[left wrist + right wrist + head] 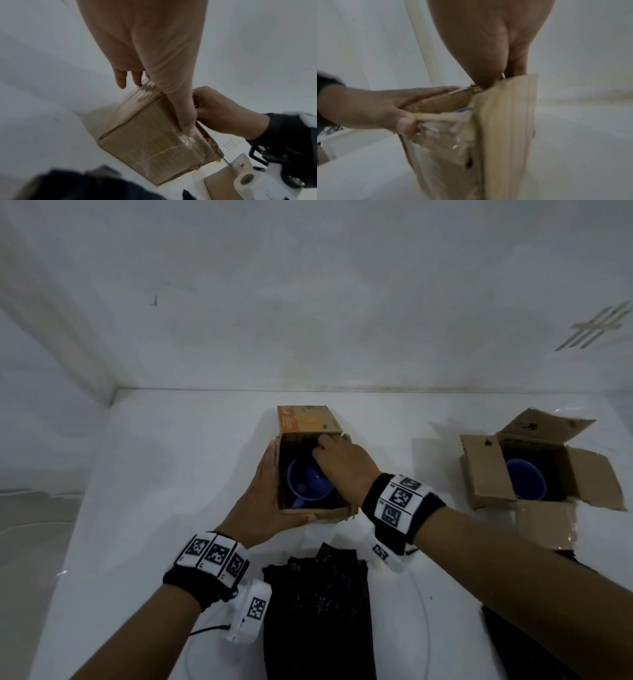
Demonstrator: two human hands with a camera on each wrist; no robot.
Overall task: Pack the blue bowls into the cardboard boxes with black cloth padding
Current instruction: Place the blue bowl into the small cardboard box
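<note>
A small cardboard box (318,513) with an orange far flap stands mid-table. It is lined with black cloth (298,450) and holds a blue bowl (308,481). My left hand (260,491) lies flat along the box's left wall (150,142), thumb across the near flap. My right hand (342,467) reaches over the far right corner and its fingers curl over the upright right flap (508,121). A second open box (479,467) at the right holds another blue bowl (525,477) on black cloth.
A folded black cloth (318,611) lies on the white table just in front of the centre box, and another dark cloth (520,645) at the bottom right. White walls close off the table at the back and left. The second box's flaps spread outward.
</note>
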